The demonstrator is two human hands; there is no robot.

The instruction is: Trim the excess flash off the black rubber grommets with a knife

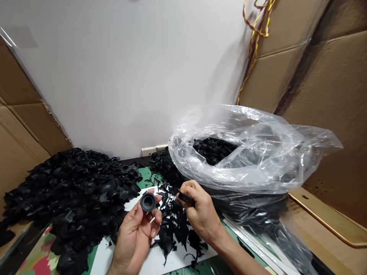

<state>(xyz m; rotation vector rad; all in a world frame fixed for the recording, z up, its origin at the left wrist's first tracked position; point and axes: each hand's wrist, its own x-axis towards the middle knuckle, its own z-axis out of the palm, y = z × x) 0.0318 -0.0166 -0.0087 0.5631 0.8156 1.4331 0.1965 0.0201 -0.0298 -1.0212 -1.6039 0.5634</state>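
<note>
A round black rubber bellows [148, 201] is held between the thumb and fingers of my left hand [137, 225], its ringed open end turned toward me. My right hand [200, 210], to the right and apart from it, is closed around a short black piece [186, 199]; I cannot make out whether it is a tool or rubber. Below both hands, torn black rubber scraps [168, 236] are scattered over a white sheet [106, 254]. On the left rises a large heap of black rubber bellows with thin flaps [94, 191].
A clear plastic bag [258, 172] holding black ribbed parts [215, 149] stands at the right. Behind is a pale wall [129, 76], with cardboard [329, 95] at the right side and more cardboard [23, 126] at the left. Twisted yellow-red wires [254, 42] hang at upper right.
</note>
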